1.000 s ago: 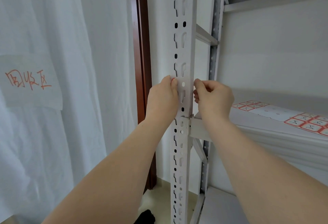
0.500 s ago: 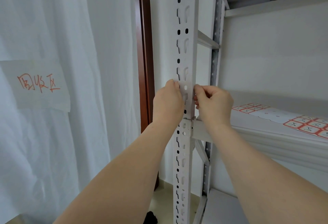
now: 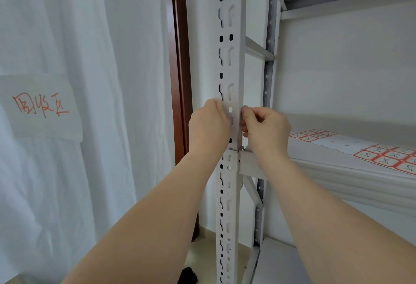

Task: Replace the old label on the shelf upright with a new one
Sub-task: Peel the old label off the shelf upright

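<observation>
Hands flank the shelf upright [image 3: 229, 63]: left hand [image 3: 208, 126] and right hand [image 3: 266, 129] each pinch an edge of the white label [image 3: 231, 112] against it.

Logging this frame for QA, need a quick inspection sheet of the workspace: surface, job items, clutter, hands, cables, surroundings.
Surface: white shelf board right of the upright, at about hand height.
Job's things: slotted white shelf upright; a white label lies across its front face, held at both side edges. Old or new cannot be told.
Clutter: red-bordered label sheet lying on the shelf board; a dark object on the floor, unclear what.
Hands: left hand pinches the label's left edge; right hand pinches its right edge.
Cables: nothing seen.
Surroundings: white curtain with a paper sign in red handwriting; brown door frame.
</observation>
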